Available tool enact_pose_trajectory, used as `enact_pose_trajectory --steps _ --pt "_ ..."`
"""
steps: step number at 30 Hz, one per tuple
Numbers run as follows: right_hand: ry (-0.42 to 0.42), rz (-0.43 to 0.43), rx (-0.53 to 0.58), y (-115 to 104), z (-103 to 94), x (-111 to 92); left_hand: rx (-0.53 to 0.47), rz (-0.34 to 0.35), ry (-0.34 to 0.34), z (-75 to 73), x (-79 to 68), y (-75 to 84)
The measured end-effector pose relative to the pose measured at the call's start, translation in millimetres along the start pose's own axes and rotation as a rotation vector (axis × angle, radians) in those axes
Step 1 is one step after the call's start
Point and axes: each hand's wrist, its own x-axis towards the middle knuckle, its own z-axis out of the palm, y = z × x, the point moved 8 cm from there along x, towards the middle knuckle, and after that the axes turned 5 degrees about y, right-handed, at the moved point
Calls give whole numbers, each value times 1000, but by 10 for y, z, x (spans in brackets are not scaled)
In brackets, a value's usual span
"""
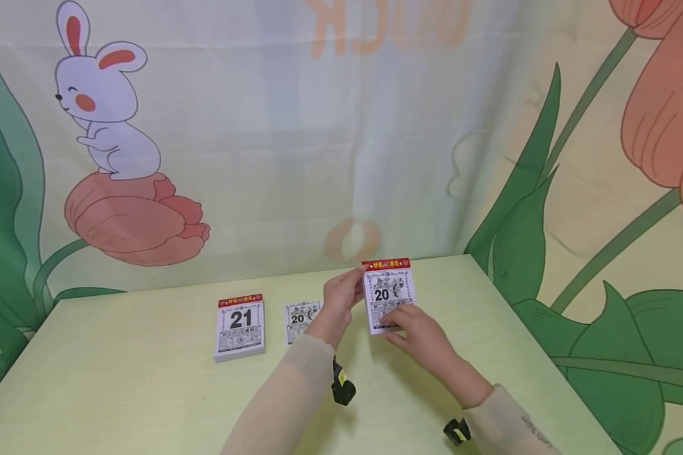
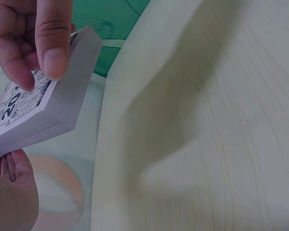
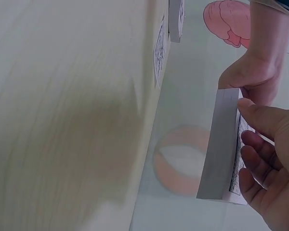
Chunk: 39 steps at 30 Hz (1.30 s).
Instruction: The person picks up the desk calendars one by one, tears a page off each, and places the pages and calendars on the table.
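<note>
Calendar (image 1: 388, 293) is held up over the counter (image 1: 125, 379) toward its far right corner, left hand (image 1: 340, 300) gripping its left side, right hand (image 1: 418, 332) pinching its bottom edge.

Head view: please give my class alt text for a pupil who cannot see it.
A person's left hand holds up a red-topped white paper calendar block showing 20, the right hand at its lower edge. To its left, on a pale yellow-green table, lie a white printed sheet and a matching block showing 21.
</note>
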Motion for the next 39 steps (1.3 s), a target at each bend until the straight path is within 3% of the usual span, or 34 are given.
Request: enact_pose_trajectory --steps 25,31,39 --pt "-6 -167 -184 -81 -1 51 7 1 6 -18 4 -15" --pt "48 -128 -174 -69 -56 57 -4 -3 9 -11 12 -22" --pt "61 34 -113 24 -93 73 -17 -1 9 5 17 -17"
